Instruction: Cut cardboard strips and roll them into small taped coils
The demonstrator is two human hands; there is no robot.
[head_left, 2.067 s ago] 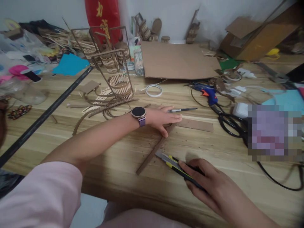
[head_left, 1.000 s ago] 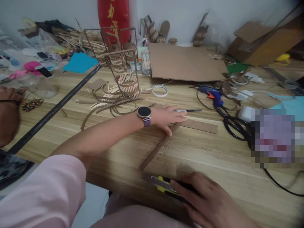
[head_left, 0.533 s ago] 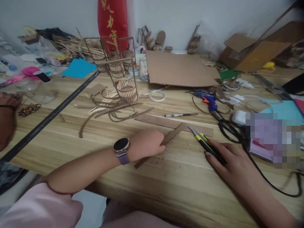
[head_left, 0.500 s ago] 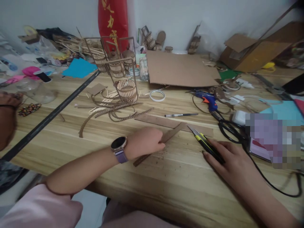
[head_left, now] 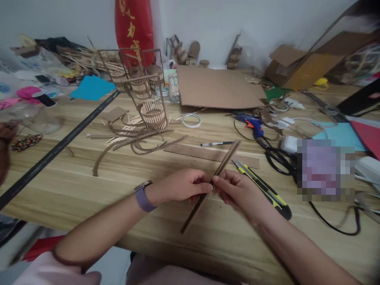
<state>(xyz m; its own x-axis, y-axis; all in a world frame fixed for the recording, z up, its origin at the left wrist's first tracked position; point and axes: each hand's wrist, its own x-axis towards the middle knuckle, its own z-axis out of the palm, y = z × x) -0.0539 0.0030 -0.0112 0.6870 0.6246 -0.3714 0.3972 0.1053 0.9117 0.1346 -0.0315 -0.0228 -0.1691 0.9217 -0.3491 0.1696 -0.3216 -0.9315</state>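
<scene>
A narrow brown cardboard strip [head_left: 192, 217] is held on edge, slanting up to the right above the table. My left hand [head_left: 187, 185] pinches it near its middle, thumb on the near side. Right beside, my right hand [head_left: 237, 188] grips the same strip between thumb and fingers. A yellow and black utility knife [head_left: 264, 189] lies by my right wrist with its blade out. Behind the hands rests a wider flat cardboard strip [head_left: 190, 153], and a pen [head_left: 216, 144] lies just beyond it.
Small stick buckets [head_left: 153, 114] with tall cardboard handles stand at the back left, near curled corrugated strips [head_left: 103, 156]. A tape ring [head_left: 191, 120], a large cardboard sheet [head_left: 219, 87] and a blue glue gun [head_left: 251, 123] lie farther back. Another person's hand [head_left: 7, 130] shows at the left edge.
My right hand has let go of the utility knife, which now lies on the table, and has taken hold of the cardboard strip. The strip has been lifted and turned on edge.
</scene>
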